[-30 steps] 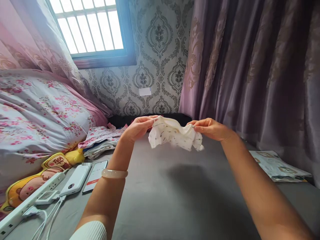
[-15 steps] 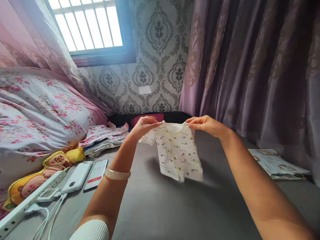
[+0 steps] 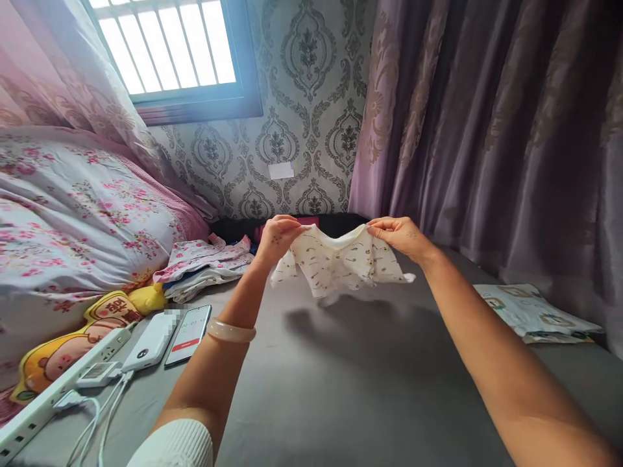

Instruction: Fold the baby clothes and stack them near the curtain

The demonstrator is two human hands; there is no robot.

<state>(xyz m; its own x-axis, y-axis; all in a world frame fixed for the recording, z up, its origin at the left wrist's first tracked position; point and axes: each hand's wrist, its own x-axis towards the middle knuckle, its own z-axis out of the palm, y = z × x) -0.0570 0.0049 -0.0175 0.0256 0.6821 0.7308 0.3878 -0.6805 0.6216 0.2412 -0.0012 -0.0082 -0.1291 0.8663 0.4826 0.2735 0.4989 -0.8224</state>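
A small white baby shirt point(image 3: 335, 263) with a scattered print hangs in the air between my two hands. My left hand point(image 3: 282, 235) pinches it at one shoulder beside the neckline. The other shoulder is pinched by my right hand point(image 3: 396, 235). The collar sags between them, and the lower part billows up and away, so the hem is foreshortened and blurred. Its shadow falls on the grey bed sheet point(image 3: 311, 389) below.
Folded clothes point(image 3: 204, 266) lie to the left, by a floral quilt point(image 3: 78, 214). Nearer are a phone point(image 3: 187, 337), a power bank point(image 3: 150, 344), a power strip point(image 3: 63, 383) with cables and a yellow plush point(image 3: 58, 357). A folded printed cloth point(image 3: 533, 311) lies at the right, below the curtain point(image 3: 487, 130).
Both hands have risen slightly with the shirt. Its body, hanging down before, has swung up and away, and its right sleeve has spread outward.
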